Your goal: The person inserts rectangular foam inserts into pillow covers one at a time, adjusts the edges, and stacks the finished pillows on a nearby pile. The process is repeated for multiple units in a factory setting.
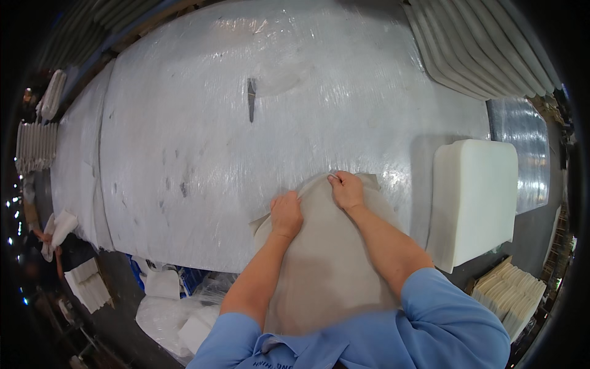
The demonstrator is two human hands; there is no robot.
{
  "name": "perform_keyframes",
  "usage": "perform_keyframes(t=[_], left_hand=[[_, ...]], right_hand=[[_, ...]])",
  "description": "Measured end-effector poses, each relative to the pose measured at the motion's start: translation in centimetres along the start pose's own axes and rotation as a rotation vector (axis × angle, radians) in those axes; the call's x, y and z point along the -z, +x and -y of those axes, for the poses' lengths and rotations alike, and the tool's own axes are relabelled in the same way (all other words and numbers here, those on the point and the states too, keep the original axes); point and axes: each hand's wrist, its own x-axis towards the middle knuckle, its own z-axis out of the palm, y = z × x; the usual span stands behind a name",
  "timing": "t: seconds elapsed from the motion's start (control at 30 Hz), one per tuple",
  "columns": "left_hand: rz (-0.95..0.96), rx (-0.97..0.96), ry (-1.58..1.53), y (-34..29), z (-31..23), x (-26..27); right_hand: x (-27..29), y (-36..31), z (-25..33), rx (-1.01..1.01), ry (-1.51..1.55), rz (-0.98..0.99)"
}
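Observation:
A beige-grey piece of fabric [332, 264], perhaps a cover, spreads from the near table edge down over my front. My left hand [286, 214] is closed on the fabric near its far left edge, fingers curled under. To its right, my right hand [347, 190] pinches the rounded far edge between thumb and fingers. Flaps of the fabric stick out beside both hands. The lower end runs down to my blue shirt. Close on the right stands a thick white foam cushion [482, 194] with rounded corners, apart from my hands.
The large table [203, 141] is wrapped in clear plastic film. On it, beyond my hands, lies a dark, narrow, pointed thing [251, 101]. Grey-white foam pads [473, 49] stack at the far right; more foam pieces [510, 295] fill a box below. Another person's hand [44, 237] shows far left.

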Motion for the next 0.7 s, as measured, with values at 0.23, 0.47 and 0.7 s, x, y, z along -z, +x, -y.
perform_keyframes(t=[0.23,0.47,0.7], left_hand=[[-0.022,0.042,-0.037,0.1,0.3,1.9],[0.147,0.156,0.300,-2.0,3.1,9.3],[-0.057,0.237,0.220,-2.0,4.3,5.8]], right_hand=[[0.6,0.4,-1.2,0.147,-0.093,0.079],[8.1,0.9,-0.6,0.126,-0.424,0.183],[5.8,0.6,-1.0,0.069,-0.116,-0.090]])
